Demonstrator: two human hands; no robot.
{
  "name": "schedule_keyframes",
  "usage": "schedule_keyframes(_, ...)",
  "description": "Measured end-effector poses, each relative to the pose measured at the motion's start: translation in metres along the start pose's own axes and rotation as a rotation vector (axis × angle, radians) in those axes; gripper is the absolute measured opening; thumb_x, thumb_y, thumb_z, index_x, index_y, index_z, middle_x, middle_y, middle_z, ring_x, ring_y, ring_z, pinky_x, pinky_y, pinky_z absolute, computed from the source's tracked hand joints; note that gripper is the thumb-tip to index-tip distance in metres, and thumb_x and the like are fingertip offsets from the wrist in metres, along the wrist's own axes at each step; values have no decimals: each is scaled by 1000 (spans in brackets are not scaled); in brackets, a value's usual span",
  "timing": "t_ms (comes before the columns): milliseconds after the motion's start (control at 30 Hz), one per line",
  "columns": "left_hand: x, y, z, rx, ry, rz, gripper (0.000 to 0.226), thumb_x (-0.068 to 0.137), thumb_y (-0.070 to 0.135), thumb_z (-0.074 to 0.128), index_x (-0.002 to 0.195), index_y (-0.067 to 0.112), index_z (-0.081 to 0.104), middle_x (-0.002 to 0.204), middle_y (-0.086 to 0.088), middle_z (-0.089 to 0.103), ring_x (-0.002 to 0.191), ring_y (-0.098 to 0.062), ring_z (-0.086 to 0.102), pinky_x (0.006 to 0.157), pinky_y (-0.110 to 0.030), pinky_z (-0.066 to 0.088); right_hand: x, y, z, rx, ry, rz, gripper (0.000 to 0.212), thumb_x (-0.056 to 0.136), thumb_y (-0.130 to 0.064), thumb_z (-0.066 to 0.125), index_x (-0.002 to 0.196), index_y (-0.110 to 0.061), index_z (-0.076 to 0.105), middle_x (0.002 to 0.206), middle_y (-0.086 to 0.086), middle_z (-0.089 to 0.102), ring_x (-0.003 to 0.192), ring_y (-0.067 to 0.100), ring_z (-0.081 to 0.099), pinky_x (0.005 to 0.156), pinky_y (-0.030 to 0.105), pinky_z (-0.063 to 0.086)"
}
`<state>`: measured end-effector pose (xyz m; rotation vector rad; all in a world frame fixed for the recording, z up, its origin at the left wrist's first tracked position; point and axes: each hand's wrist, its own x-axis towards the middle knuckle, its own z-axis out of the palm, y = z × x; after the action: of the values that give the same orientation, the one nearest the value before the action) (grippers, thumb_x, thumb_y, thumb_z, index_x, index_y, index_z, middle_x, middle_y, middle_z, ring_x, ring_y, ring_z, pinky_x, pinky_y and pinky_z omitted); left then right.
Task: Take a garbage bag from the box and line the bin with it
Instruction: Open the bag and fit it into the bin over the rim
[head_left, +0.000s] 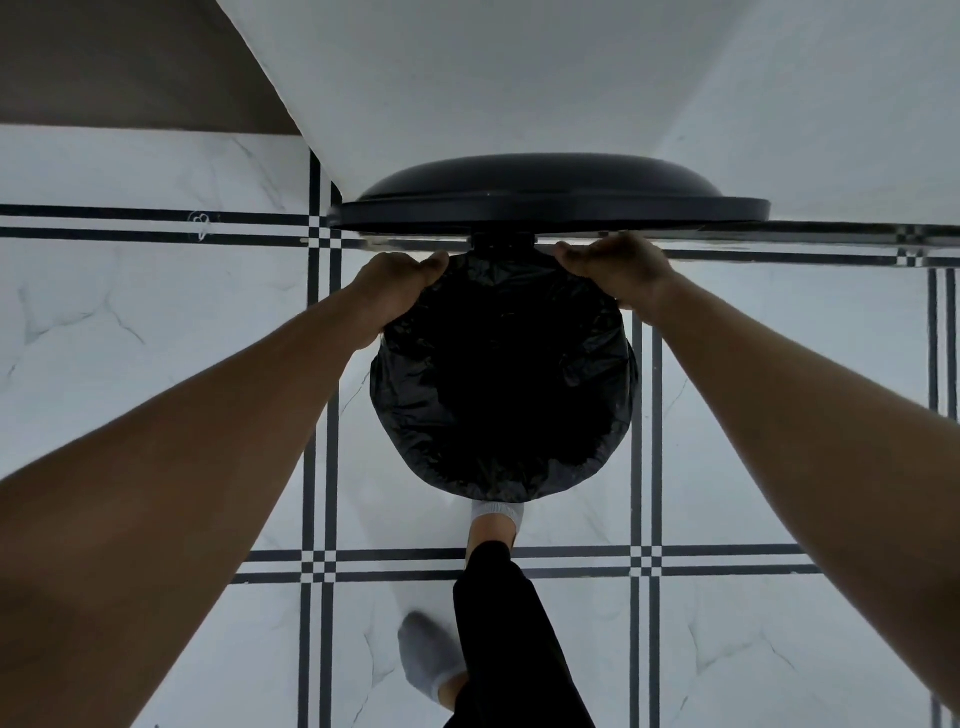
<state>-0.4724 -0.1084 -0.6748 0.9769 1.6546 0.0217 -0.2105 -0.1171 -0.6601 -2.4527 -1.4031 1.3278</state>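
Observation:
A round bin stands on the floor below me, its mouth covered by a black garbage bag (498, 384) whose crinkled edge is folded over the rim all around. The bin's black lid (545, 200) stands raised behind it, against the wall. My left hand (395, 291) presses on the bag at the rim's far left. My right hand (618, 273) presses on the bag at the rim's far right, just under the lid's hinge. Both hands have their fingers curled over the bag's edge. No box is in view.
My right foot in a grey sock (496, 514) presses at the bin's front base; my left foot (428, 657) stands further back. The floor (156, 322) is white marble tile with black stripes. A white wall (467, 78) rises right behind the bin.

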Motion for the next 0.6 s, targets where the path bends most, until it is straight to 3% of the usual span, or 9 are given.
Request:
schedule_keyframes(100, 2, -6, -5, -31, -38, -47, 76, 77, 80, 60, 109, 12, 71, 119, -18, 73, 105, -30, 71, 100, -51, 54, -1, 4, 6, 132, -2, 50, 69, 90, -65, 59, 130, -9, 65, 138, 9, 63, 128, 29, 57, 105, 33, 46)
schedule_keyframes(167, -1, -4, -7, -41, -73, -62, 75, 76, 82, 59, 114, 19, 72, 120, -13, 74, 111, -27, 70, 101, -49, 53, 4, 10, 11, 169, -31, 63, 76, 89, -68, 57, 135, -8, 63, 138, 7, 62, 126, 25, 57, 97, 27, 41)
schedule_keyframes(267, -3, -1, -10, -43, -92, -90, 70, 81, 81, 59, 126, 28, 68, 124, 2, 70, 119, -22, 63, 99, -43, 51, 7, 14, 15, 201, -39, 36, 68, 94, -63, 54, 123, -4, 68, 125, 9, 68, 115, 25, 61, 91, 26, 36)
schedule_keyframes(367, -3, -3, -12, -16, -94, -110, 82, 73, 88, 59, 129, 28, 67, 127, 2, 69, 120, -22, 61, 91, -40, 52, 5, 15, 14, 200, -46, 3, 59, 95, -62, 54, 95, -6, 70, 90, 0, 65, 99, 21, 61, 86, 27, 36)
schedule_keyframes(500, 0, -6, -11, -18, -95, -82, 79, 76, 85, 58, 118, 19, 71, 110, -4, 75, 105, -22, 70, 93, -42, 57, 8, 15, 11, 152, -50, -10, 65, 91, -68, 54, 105, -7, 73, 99, 1, 68, 99, 18, 61, 93, 32, 44)
schedule_keyframes(600, 2, -10, -11, -50, -101, -75, 85, 72, 87, 60, 121, 18, 71, 110, -5, 76, 107, -23, 71, 96, -44, 57, 11, 15, 11, 117, -47, -23, 74, 91, -68, 52, 102, 3, 68, 89, 7, 66, 89, 23, 63, 95, 38, 48)
